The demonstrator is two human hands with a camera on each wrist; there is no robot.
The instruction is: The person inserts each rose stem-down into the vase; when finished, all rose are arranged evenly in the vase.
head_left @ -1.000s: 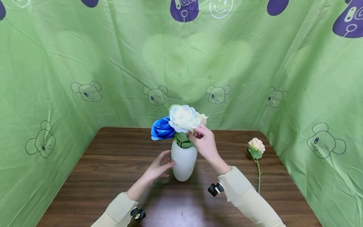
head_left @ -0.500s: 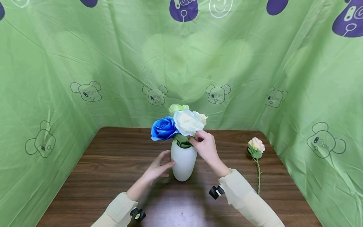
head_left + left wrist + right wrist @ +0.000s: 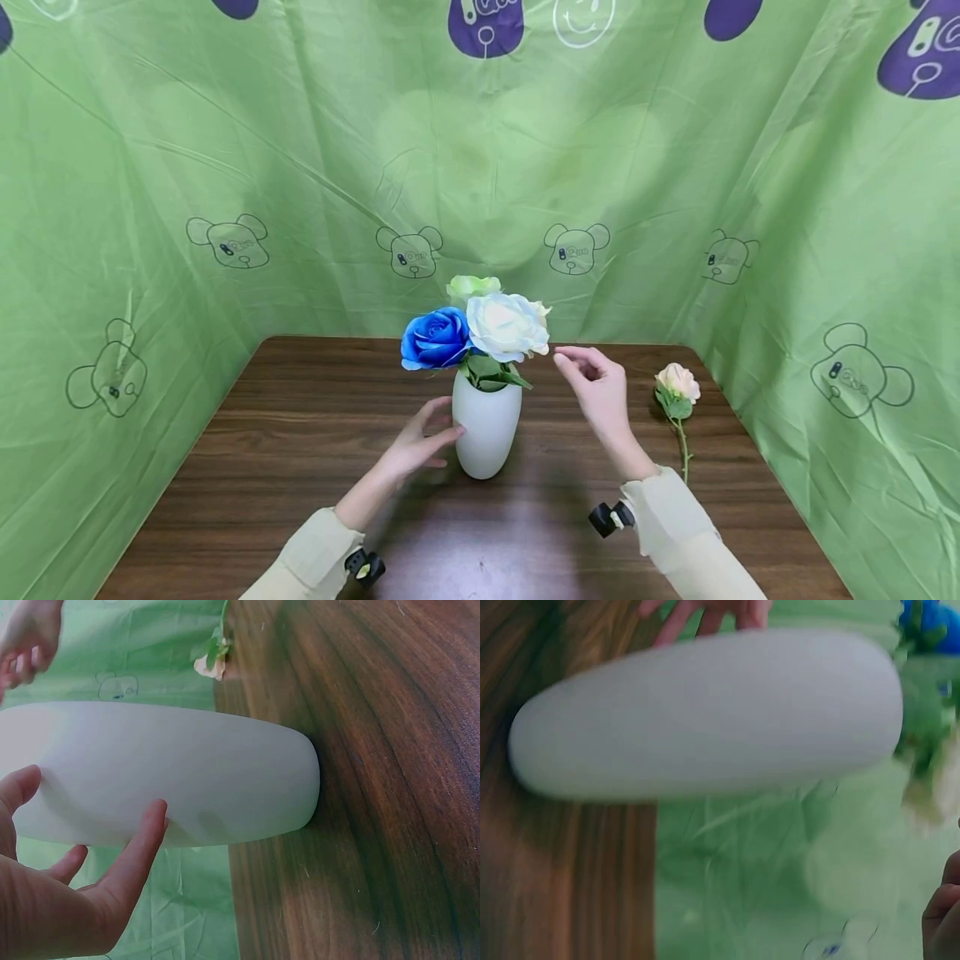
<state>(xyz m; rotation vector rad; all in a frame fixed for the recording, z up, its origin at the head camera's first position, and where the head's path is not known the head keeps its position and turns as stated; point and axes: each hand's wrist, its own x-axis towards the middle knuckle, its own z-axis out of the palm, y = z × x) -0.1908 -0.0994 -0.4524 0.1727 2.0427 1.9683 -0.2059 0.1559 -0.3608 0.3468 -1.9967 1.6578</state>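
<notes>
A white vase (image 3: 487, 429) stands upright on the wooden table. Rising from its mouth are a blue rose (image 3: 435, 337), a large pale blue-white rose (image 3: 507, 327), a light green flower (image 3: 474, 287) behind, and a cream flower mostly hidden. My left hand (image 3: 415, 446) rests against the vase's left side, its fingers spread and the thumb toward the front; the left wrist view shows these fingers (image 3: 142, 855) relaxed. To the right of the blooms, my right hand (image 3: 602, 393) is in the air, loosely curled, holding nothing and apart from the flowers.
A pale pink flower (image 3: 678, 384) with a long green stem lies on the right part of the wooden table (image 3: 315, 400). Green printed cloth (image 3: 315, 167) surrounds the table at the back and both sides.
My right hand has let go of the pale blue-white rose and moved right, away from it. That rose has shifted right and slightly down, uncovering the light green flower. The left hand stays put.
</notes>
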